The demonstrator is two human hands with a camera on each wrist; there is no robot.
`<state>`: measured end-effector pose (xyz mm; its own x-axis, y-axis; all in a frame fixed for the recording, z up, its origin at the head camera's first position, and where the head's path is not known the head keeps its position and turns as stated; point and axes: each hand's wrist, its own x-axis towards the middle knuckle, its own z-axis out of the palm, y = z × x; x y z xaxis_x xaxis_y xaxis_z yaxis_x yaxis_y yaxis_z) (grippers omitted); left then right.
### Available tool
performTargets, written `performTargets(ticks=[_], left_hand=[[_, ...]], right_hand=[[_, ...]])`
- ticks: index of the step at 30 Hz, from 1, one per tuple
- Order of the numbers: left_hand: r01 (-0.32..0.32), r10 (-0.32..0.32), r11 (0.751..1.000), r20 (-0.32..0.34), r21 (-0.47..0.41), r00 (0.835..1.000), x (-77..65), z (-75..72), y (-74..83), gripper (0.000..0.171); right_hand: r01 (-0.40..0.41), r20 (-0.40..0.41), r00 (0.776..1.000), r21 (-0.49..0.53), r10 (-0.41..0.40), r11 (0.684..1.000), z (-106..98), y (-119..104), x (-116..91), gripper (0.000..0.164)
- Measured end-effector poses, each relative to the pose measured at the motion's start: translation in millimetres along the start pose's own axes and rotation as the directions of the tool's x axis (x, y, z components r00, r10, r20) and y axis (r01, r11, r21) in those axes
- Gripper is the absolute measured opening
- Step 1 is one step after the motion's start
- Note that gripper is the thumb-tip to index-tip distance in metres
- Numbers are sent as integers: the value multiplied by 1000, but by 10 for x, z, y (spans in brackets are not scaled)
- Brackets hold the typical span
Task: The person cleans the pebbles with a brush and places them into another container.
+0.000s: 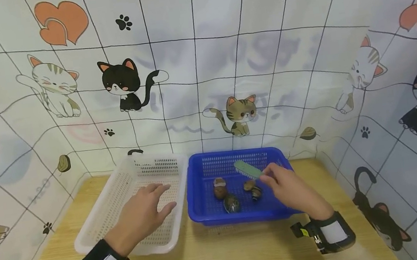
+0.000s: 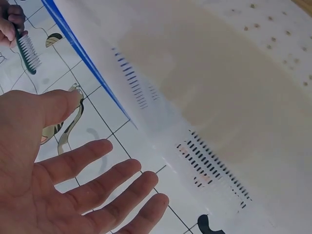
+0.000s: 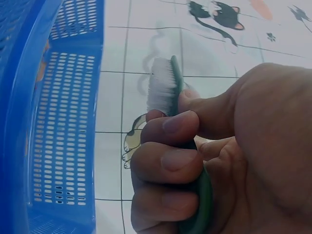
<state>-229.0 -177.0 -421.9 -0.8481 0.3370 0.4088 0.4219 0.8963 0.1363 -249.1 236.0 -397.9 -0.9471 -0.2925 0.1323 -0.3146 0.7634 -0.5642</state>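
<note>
My right hand (image 1: 289, 187) grips a green-handled brush (image 1: 248, 169) over the right part of a blue plastic basket (image 1: 244, 219). In the right wrist view, my fingers curl round the handle, the thumb presses near its head, and white bristles (image 3: 162, 87) point left. Several brown, shell-like things, among them a dark rounded one (image 1: 232, 203) and a striped one (image 1: 256, 193), lie in the blue basket below the brush. My left hand (image 1: 140, 213) hovers over a white plastic basket (image 1: 99, 217), fingers spread and loose, holding nothing.
Both baskets stand side by side on a light wooden table (image 1: 217, 256), white on the left, blue on the right. Behind and at both sides hangs a white gridded sheet (image 1: 180, 63) printed with cats, hearts and paw marks, close to the baskets' far edges.
</note>
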Motion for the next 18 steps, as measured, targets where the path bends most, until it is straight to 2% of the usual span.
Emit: performTargets(ticks=[7,13,18], left_hand=[[1,-1,1000,18,-19,1000,137,3,100,56],[-31,32,999,22,-31,999,311,21,317,56],[-66,69,996,50,-51,996,409,68,515,53]], right_hand=[[-21,-45,999,77,25,997,32,-17,-57,24],[-41,-89,995,90,49,995,62,-45,-83,37],[-95,-67,992,110,102,989,111,-49,-165,44]])
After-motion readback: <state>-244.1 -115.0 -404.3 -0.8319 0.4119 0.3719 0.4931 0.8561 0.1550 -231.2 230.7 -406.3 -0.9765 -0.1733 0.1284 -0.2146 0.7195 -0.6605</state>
